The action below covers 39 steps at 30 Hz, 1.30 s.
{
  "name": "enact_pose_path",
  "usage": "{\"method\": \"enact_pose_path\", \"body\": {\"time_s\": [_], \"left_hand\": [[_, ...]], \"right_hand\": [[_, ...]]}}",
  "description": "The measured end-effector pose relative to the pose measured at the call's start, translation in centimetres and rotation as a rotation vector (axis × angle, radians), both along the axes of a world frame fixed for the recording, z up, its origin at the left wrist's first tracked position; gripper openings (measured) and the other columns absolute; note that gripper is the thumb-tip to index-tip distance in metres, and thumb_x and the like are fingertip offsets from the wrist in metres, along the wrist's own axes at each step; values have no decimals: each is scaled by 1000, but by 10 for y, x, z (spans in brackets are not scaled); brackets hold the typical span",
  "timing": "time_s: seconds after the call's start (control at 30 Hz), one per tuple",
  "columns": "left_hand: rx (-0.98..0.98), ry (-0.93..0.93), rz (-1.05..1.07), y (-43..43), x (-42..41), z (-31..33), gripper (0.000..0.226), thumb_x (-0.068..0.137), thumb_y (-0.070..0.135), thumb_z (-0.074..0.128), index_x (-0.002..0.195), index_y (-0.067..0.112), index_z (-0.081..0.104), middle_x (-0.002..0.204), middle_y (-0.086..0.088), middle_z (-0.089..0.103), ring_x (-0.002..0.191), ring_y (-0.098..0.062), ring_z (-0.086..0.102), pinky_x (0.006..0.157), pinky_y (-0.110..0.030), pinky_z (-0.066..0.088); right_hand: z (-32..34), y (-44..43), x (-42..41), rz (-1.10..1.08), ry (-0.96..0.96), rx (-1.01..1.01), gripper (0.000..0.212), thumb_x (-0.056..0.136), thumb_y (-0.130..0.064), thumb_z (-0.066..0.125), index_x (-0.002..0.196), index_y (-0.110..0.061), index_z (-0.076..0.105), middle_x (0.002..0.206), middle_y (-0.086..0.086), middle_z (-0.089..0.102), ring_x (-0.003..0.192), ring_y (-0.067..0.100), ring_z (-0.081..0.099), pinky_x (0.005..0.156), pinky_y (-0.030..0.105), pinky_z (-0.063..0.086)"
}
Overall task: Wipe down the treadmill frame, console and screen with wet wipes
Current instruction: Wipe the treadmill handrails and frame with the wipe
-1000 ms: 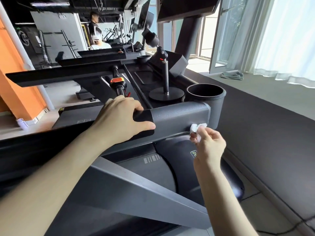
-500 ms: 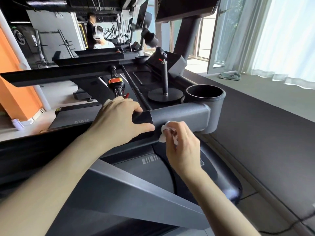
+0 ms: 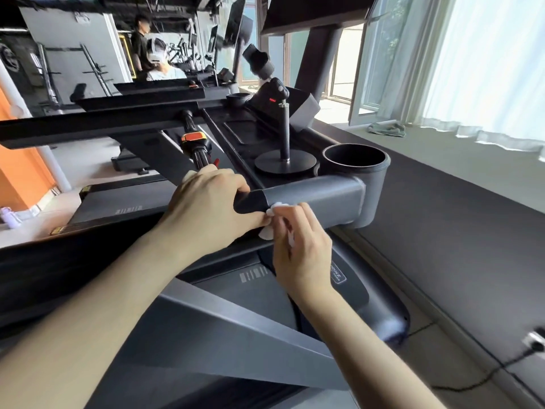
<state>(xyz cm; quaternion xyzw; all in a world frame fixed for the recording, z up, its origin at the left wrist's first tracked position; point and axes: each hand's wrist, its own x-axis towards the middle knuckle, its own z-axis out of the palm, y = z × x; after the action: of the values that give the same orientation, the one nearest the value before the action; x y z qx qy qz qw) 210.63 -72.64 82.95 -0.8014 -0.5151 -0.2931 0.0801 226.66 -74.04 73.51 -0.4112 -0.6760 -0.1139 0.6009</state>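
A grey handrail [image 3: 318,194] of the treadmill runs across the middle of the view, ending at a round cup holder [image 3: 358,166]. My left hand [image 3: 206,208] grips the black part of the rail, thumb underneath. My right hand [image 3: 300,246] holds a crumpled white wet wipe [image 3: 272,219] and presses it against the lower face of the rail, right beside my left thumb. The console tray [image 3: 236,134] lies behind the rail. The dark screen [image 3: 312,10] hangs at the top edge, mostly cut off.
A small camera on a round-based stand [image 3: 284,160] stands on the console tray. An orange-and-black bar [image 3: 194,146] sits left of it. The treadmill's dark motor cover [image 3: 368,290] lies below my hands. Two people [image 3: 153,57] are far back. A cable [image 3: 501,370] runs over the floor at right.
My right hand has slid the wipe leftward along the rail, from near the cup holder end to right beside my left thumb. My left hand has kept its grip.
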Motion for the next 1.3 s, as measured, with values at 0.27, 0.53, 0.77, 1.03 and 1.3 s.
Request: {"method": "enact_pose_path", "body": {"time_s": [0.27, 0.53, 0.77, 1.03, 1.3], "left_hand": [[-17, 138, 58, -4, 6, 10, 48, 78, 71, 66, 85, 24, 66, 95, 7, 65, 100, -21, 51, 95, -37, 34], [11, 115, 44, -5, 5, 7, 45, 79, 69, 66, 83, 23, 68, 94, 6, 65, 96, -21, 51, 87, -36, 33], [-24, 112, 74, -6, 5, 7, 45, 77, 70, 67, 83, 26, 68, 88, 8, 63, 95, -22, 51, 85, -35, 33], [15, 159, 109, -8, 42, 7, 72, 72, 80, 62, 116, 23, 66, 108, 5, 65, 113, -22, 52, 100, -40, 38], [54, 155, 130, 11, 115, -2, 70, 71, 80, 56, 104, 20, 69, 98, 6, 62, 103, -21, 52, 98, -37, 35]], "right_hand": [[5, 24, 46, -337, 493, -97, 6, 103, -12, 57, 100, -9, 60, 89, 2, 65, 76, 27, 62, 68, 36, 47], [-1, 9, 29, -258, 293, -133, 3, 103, -20, 57, 103, -17, 58, 92, -3, 67, 75, 15, 60, 69, 31, 46], [21, 48, 91, -400, 493, -94, 9, 104, -19, 53, 106, -11, 55, 95, 1, 67, 80, 19, 59, 71, 26, 37], [-20, 52, 109, -244, 545, -159, 5, 106, -20, 51, 106, -15, 53, 91, 5, 67, 78, 24, 64, 70, 29, 43], [-51, 43, 126, -62, 443, -236, 10, 107, -33, 44, 101, -25, 46, 90, 3, 63, 77, 20, 61, 72, 39, 49]]}}
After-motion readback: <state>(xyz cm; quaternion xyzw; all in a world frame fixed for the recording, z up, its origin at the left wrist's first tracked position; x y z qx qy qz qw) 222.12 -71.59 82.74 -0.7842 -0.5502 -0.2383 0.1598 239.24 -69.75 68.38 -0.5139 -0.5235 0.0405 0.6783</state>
